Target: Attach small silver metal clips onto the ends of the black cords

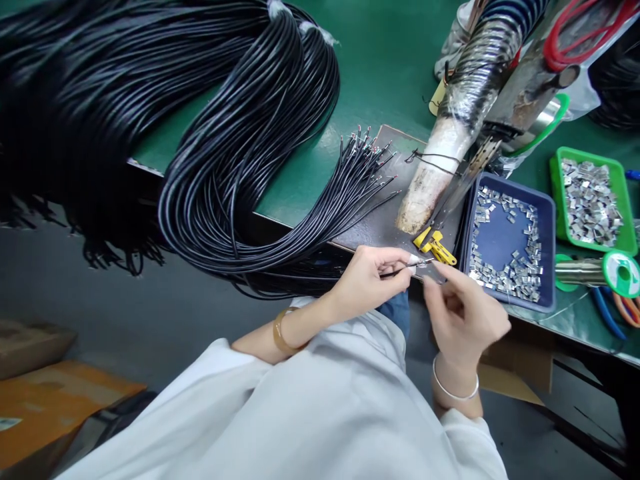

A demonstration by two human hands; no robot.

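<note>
My left hand (377, 273) is closed in a pinch on a thin black cable (393, 272) at the front edge of the bench. The cable's end points right, with a small silvery tip (425, 263) beyond the fingertips. A white wrap covers one of those fingertips. Close to this tip is my right hand (463, 310), its fingers curled and the thumb and index fingertips slightly apart. I see nothing held between them. Just behind the hands lies a yellow plastic piece (437, 248). Many loose black cable ends (367, 150) fan out on a dark board (357, 230).
Thick bundles of black cable (240, 133) drape over the green bench (390, 53). A taped hose (445, 147) and a metal tool (475, 163) slant down behind my hands. Right of them are a blue tray (547, 250) and a green tray (627, 207) of metal connectors, and a solder spool (583, 272).
</note>
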